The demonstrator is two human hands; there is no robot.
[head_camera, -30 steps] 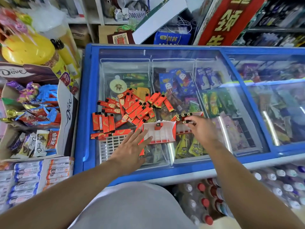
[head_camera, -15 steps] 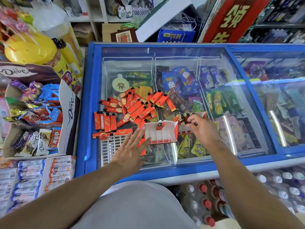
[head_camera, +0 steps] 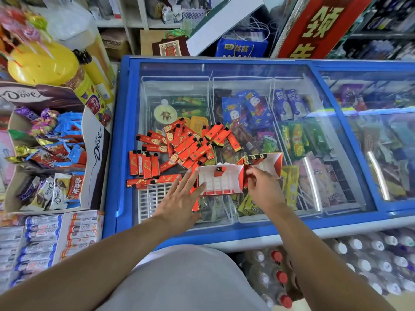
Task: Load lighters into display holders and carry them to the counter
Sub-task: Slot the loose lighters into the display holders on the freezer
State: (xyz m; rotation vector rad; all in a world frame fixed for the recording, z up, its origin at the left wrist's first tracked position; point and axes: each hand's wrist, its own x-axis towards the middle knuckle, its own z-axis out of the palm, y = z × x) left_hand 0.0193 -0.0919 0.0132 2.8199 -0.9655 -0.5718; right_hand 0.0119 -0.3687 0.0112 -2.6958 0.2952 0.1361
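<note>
A pile of red lighters (head_camera: 186, 145) lies on the glass lid of the blue freezer (head_camera: 116, 153), with a neat row of lighters (head_camera: 143, 163) to its left. A white and red display holder (head_camera: 221, 184) sits near me with one lighter (head_camera: 219, 171) standing in it. A second holder (head_camera: 272, 163) lies behind it to the right, with several lighters (head_camera: 253, 157) along its far edge. My left hand (head_camera: 179, 198) lies flat and open against the near holder's left side. My right hand (head_camera: 262, 187) has curled fingers where the two holders meet; what they hold is hidden.
A white plastic grid (head_camera: 152, 196) lies under my left wrist. A Dove candy display box (head_camera: 94, 158) stands left of the freezer. Bottled drinks (head_camera: 278, 277) are stacked below the freezer's front edge. Ice cream packs show through the glass.
My right hand has drawn back from the far holder's top edge toward the near holder. My left hand has stayed flat beside the near holder.
</note>
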